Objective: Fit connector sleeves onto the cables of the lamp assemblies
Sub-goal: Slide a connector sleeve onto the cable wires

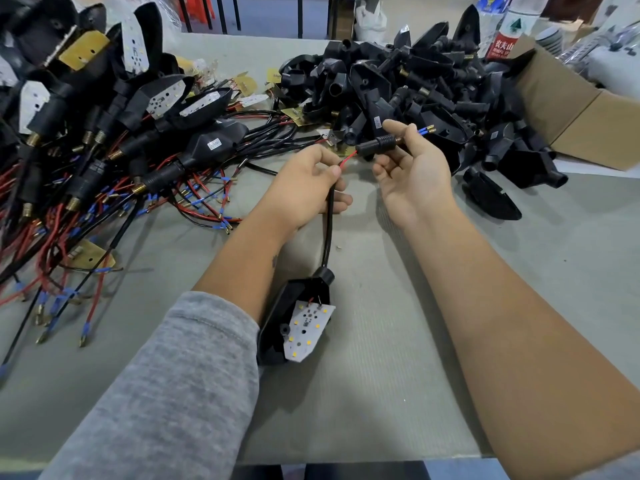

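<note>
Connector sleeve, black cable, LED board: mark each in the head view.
connector sleeve (375, 144), head view, on its ribbed black body.
black cable (329, 223), head view, mid-length below the left hand.
LED board (308, 329), head view, centre of its white face.

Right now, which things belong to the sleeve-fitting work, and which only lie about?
In the job:
- left hand, pinching the black cable
- right hand, holding the black ribbed connector sleeve
- black lamp housing with white LED board

Lying about:
- brown cardboard box
- plastic water bottle
</note>
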The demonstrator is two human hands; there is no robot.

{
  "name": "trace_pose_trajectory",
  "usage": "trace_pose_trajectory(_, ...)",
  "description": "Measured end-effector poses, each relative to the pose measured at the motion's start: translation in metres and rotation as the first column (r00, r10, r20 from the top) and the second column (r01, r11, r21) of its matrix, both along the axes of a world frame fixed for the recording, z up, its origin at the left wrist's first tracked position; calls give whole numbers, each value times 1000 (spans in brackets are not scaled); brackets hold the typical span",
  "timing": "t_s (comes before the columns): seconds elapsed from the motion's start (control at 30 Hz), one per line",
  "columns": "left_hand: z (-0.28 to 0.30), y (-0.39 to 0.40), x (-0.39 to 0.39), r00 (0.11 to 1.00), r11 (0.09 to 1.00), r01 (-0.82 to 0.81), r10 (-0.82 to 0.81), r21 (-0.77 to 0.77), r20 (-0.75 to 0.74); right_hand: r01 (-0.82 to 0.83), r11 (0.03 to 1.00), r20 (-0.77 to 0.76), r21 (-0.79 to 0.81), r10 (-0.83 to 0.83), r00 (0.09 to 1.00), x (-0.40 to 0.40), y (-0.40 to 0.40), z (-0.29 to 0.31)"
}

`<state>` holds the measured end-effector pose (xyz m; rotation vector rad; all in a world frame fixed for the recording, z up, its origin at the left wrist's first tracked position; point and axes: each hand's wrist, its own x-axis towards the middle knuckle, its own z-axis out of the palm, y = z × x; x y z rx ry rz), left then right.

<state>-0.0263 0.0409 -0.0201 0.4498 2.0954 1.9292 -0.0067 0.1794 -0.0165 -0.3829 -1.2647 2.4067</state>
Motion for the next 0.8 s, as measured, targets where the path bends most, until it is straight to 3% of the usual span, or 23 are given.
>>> trace_pose_trajectory(0.3, 4, 3, -2, 999, 984, -40, 41, -175, 4, 61, 996, 24, 64, -63, 998, 1, 2, 2)
trace_pose_trajectory(0.5, 11, 4, 3, 992, 997, -12, 22, -78, 124, 94, 928, 65, 360, -125, 990, 4, 1, 4)
trace_pose_trajectory(0.63, 20, 8, 4, 969, 997, -17, 36, -80, 244, 109, 926, 32, 362, -130, 991, 5, -3, 4)
trace_pose_trajectory(0.8, 25, 9, 5, 963, 997, 12, 10, -79, 271, 105, 928, 14, 356, -118, 993, 6, -2, 2)
